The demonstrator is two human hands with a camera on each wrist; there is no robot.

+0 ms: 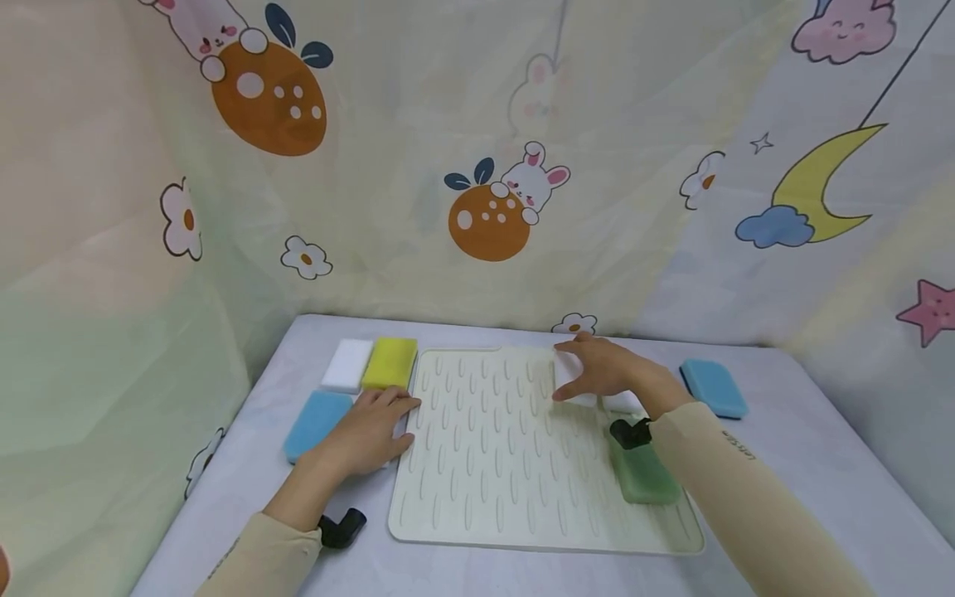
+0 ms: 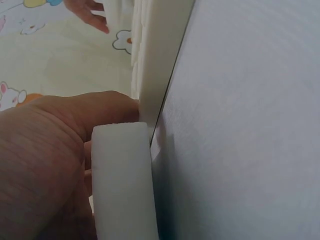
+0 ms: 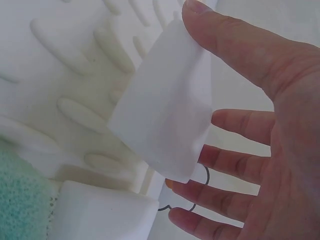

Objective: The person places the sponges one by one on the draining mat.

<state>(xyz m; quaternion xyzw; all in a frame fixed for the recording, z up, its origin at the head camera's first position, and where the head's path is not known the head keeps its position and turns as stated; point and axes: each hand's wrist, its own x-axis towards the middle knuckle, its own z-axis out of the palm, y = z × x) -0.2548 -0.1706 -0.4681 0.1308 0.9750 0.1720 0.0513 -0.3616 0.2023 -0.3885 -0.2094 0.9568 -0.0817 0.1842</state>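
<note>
An off-white drying mat (image 1: 485, 439) with raised oval ridges lies mid-table. Above its far right part, my right hand (image 1: 600, 366) holds a white sponge (image 3: 162, 105) between the thumb and the fingers. A second white sponge (image 3: 102, 212) and a green sponge (image 1: 645, 477) lie along the mat's right side, partly hidden by my forearm in the head view. At the mat's left edge rests my left hand (image 1: 373, 431), fingers spread and thumb touching the rim. Another white sponge (image 2: 122, 175) stands beside that thumb, mostly covered by the hand in the head view.
Left of the mat, a white sponge (image 1: 347, 365) and a yellow sponge (image 1: 390, 362) lie side by side, with a blue sponge (image 1: 317, 423) nearer me. Another blue sponge (image 1: 714, 388) is at the far right. A patterned curtain (image 1: 403, 166) hangs behind the table.
</note>
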